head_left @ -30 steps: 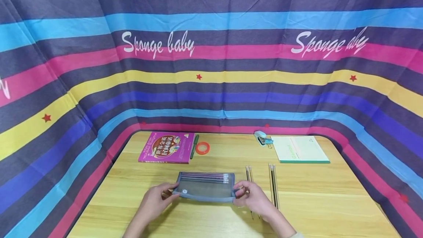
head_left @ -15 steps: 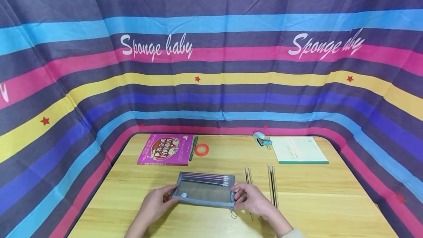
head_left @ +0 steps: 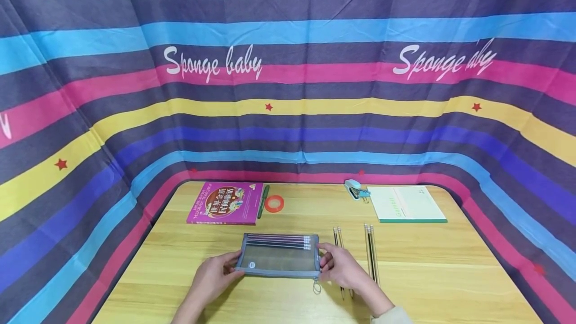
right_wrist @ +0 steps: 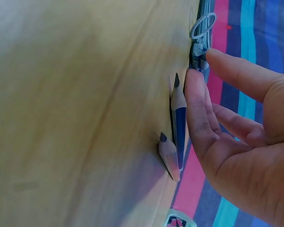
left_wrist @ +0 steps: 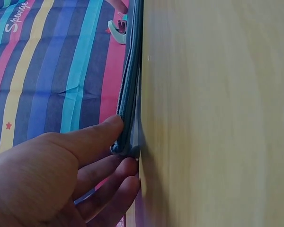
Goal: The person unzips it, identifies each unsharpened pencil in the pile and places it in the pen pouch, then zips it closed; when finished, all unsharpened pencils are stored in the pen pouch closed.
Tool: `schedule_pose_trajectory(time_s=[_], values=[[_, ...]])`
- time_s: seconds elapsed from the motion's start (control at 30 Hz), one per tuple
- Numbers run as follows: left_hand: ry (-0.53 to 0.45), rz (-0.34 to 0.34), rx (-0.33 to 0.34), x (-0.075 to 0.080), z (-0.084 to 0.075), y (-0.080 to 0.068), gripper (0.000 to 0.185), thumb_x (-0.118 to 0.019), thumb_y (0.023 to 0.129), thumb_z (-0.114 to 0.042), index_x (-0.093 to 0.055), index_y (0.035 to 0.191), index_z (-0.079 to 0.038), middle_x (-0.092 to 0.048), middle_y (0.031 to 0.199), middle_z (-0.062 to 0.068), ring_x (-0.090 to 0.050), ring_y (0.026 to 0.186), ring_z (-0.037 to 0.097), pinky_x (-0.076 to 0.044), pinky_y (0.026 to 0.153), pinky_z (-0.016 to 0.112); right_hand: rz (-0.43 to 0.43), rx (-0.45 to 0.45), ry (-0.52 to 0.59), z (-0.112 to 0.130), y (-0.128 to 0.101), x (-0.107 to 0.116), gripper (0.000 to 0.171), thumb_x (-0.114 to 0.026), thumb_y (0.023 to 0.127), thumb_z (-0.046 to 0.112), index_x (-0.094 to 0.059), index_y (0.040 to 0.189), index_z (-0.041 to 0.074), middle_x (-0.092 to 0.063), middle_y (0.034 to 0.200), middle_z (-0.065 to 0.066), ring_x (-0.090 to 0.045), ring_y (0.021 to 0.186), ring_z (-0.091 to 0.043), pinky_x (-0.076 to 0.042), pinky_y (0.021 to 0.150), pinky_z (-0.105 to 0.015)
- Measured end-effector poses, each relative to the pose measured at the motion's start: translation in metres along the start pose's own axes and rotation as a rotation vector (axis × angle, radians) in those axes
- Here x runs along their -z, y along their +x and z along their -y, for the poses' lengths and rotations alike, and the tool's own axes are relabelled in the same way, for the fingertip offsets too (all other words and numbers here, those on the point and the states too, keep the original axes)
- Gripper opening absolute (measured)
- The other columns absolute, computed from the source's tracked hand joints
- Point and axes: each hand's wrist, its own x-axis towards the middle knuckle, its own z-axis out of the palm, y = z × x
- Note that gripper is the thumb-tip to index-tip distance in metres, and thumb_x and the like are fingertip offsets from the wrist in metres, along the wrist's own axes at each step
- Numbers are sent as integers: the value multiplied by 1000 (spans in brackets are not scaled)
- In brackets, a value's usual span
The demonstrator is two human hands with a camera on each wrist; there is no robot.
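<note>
A grey mesh pencil pouch (head_left: 278, 258) lies flat on the wooden table (head_left: 427, 274), with several pencils (head_left: 279, 240) inside along its far edge. My left hand (head_left: 216, 276) pinches the pouch's left end, thumb on top and fingers below, as the left wrist view shows (left_wrist: 125, 142). My right hand (head_left: 342, 266) pinches the right end between thumb and forefinger (right_wrist: 201, 64), by the zipper. The zipper's ring pull (head_left: 317, 289) hangs at the near right corner (right_wrist: 202, 26). Two loose pencils (right_wrist: 179, 123) lie under my right palm.
Two pairs of pencils (head_left: 338, 239) (head_left: 371, 249) lie right of the pouch. At the back stand a pink book (head_left: 225, 204), a green pen (head_left: 263, 200), a red tape ring (head_left: 274, 203), a stapler (head_left: 355, 189) and a green notebook (head_left: 407, 204). Striped cloth walls the table.
The pouch's near edge, raised a second ago, has come down flat on the table. The zipper ring now shows at its near right corner. Both hands stay at its ends.
</note>
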Motion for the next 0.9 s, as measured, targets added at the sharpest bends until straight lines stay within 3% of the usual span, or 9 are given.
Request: schedule_pose_trajectory(time_s=[0.2, 0.47, 0.67, 0.8, 0.9], values=[[29, -3, 9, -1, -2, 1, 52, -87, 81, -25, -73, 129, -9, -80, 96, -4, -56, 66, -4, -49, 59, 18, 6, 12, -13, 0, 1, 2, 90, -79, 67, -18, -41, 149, -13, -61, 93, -14, -61, 80, -20, -61, 67, -21], [48, -13, 27, -1, -6, 1, 51, -87, 81, -25, -73, 128, -10, -69, 76, -15, -50, 61, -2, -42, 55, 18, 7, 18, -30, 1, 1, 2, 89, -79, 68, -17, -42, 149, -13, -61, 94, -14, -61, 80, -20, -60, 65, -20], [50, -13, 24, 3, -7, -1, 51, -86, 83, -29, -73, 129, -11, -64, 72, -13, -49, 61, -1, -41, 54, 19, 8, 40, -77, 1, 0, 4, 84, -80, 72, -11, -44, 148, -11, -62, 95, -12, -62, 81, -19, -60, 67, -19], [63, -28, 22, 8, -7, -2, 52, -83, 86, -36, -70, 133, -16, -76, 93, -6, -61, 72, 7, -53, 64, 26, -12, 88, -159, 6, -4, 10, 73, -79, 82, 0, -46, 147, -10, -64, 99, -11, -63, 82, -16, -58, 66, -18], [92, -69, -25, 15, -6, -1, 57, -79, 90, -41, -65, 140, -19, -75, 125, 3, -71, 100, 23, -62, 85, 45, -81, 120, -237, 12, -9, 19, 68, -78, 88, 8, -49, 147, -6, -68, 106, -11, -65, 87, -17, -61, 71, -21]])
